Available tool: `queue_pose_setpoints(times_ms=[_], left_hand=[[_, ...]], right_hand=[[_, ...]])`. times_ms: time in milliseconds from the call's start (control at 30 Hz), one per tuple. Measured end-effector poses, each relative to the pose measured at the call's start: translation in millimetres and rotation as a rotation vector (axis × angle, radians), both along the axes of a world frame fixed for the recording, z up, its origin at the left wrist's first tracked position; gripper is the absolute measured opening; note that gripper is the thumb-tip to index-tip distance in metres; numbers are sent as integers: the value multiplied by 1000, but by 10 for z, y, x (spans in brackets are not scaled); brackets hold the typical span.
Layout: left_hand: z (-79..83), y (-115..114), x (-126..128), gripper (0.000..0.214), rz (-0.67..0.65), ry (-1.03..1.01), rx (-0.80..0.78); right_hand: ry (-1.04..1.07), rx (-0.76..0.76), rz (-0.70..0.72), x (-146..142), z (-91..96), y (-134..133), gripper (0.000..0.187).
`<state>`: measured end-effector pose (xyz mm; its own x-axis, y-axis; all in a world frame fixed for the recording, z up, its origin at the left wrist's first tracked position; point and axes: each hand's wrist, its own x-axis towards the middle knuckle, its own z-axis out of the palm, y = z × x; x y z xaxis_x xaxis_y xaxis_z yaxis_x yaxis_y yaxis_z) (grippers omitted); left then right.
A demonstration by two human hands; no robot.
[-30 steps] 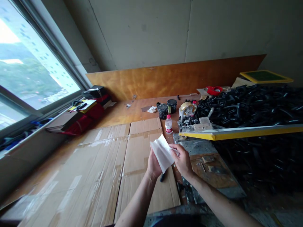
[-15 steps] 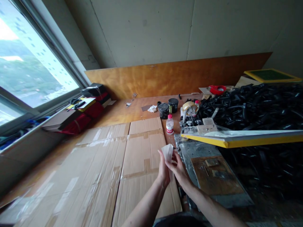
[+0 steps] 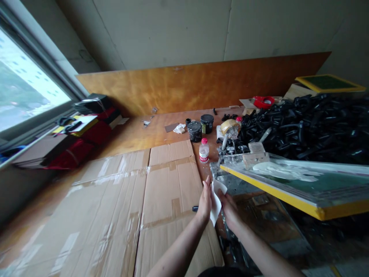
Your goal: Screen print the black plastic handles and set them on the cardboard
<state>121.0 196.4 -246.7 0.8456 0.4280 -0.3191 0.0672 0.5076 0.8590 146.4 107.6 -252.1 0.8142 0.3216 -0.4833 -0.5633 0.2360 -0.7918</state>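
Observation:
A thin white sheet [image 3: 215, 204], like paper or a wipe, stands upright between my two hands. My left hand [image 3: 205, 202] lies along its left face with the fingers pointing forward, pressing on it. From the right, my right hand [image 3: 230, 211] pinches the sheet with bent fingers, some of them hidden behind it. The end of a small black piece [image 3: 195, 208] shows just left of my left hand; I cannot tell whether it is held or lies on the cardboard [image 3: 164, 192] below.
A red-capped bottle [image 3: 204, 151] and black tubs [image 3: 195, 131] stand ahead. On the right, a yellow-edged screen frame [image 3: 288, 198] carries white paste, in front of a heap of black plastic parts [image 3: 302, 123]. Bundled folders [image 3: 72, 146] lie by the window.
Both hands have shifted slightly right and lower, and the sheet is opened out more between them. A small black end now shows beside my left hand. The screen frame sits lower, and the view has turned.

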Motion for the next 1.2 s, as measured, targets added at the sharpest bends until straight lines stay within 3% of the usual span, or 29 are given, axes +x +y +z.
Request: queue_pose_setpoints(times_ms=[100,267,400,533,633,733,967,1100,1200], left_hand=[[32,92,1,71,-20,14,-21],[76,204,-117,65,-93,36,76],[22,330,-212,70,-32,57,112],[11,451,-288,59,156,100,347],[55,398,-311,54,100,85,452],[76,246,-291,55,-61,48,312],[46,97,-241,55,-189,22,-138],[39,99,-251,47,-226,20,-219],[28,100,-250,39,-255,4,-184]], right_hand=[[45,-31,-89,146,-18,-25,52],[53,-7,-101,286,-74,-103,52],[-9,-123,-104,291,-89,-166,51],[-34,-124,-92,263,-31,-200,51],[-36,-50,-34,234,61,-198,51],[-20,4,17,209,145,-194,52],[10,94,73,172,267,-257,50],[-67,23,144,144,276,-270,49],[-115,-113,95,144,194,-258,53]])
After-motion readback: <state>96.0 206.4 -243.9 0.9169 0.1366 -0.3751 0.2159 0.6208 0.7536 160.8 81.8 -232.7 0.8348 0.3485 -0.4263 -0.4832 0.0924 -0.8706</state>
